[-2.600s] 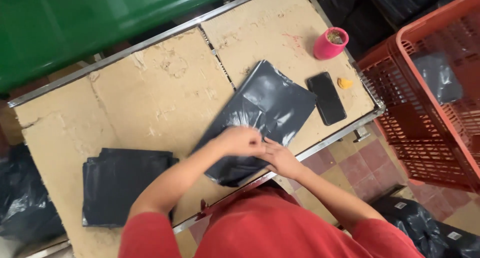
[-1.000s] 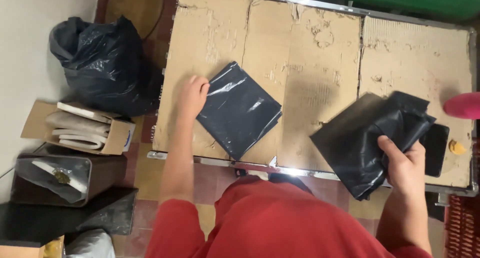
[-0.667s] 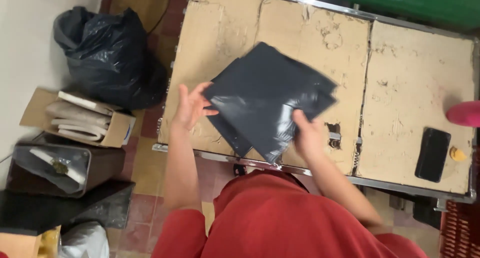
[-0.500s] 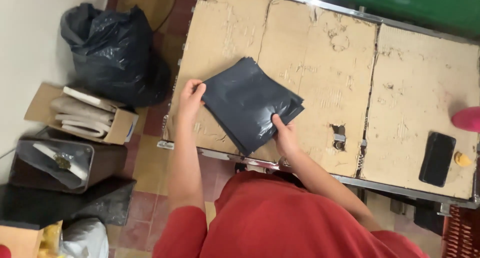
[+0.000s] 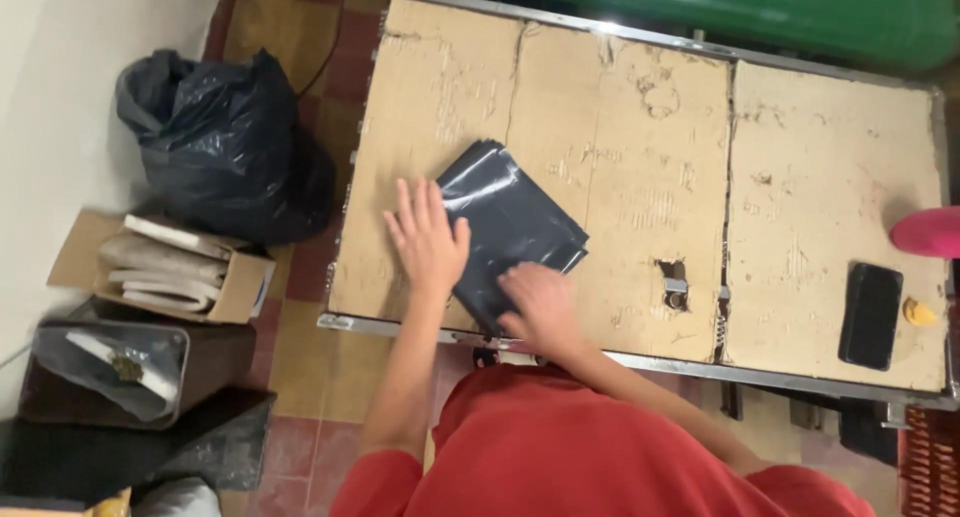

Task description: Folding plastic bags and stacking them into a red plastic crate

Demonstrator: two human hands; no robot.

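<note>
A stack of flat dark grey plastic bags [image 5: 512, 217] lies near the front left of the cardboard-covered table [image 5: 640, 127]. My left hand [image 5: 428, 239] rests flat, fingers spread, on the stack's left edge. My right hand [image 5: 540, 305] presses palm down on its near corner. Neither hand grips anything.
A black phone [image 5: 870, 315], a small yellow item [image 5: 918, 312] and a pink round object [image 5: 928, 232] sit at the table's right end. On the floor to the left are a full black rubbish bag [image 5: 225, 147], a cardboard box of papers [image 5: 165, 267] and a lined bin [image 5: 115, 372]. A green container [image 5: 760, 12] stands behind the table.
My right hand carried a folded dark bag from the right side over to the stack and laid it on top. Both hands now press the stack flat.
</note>
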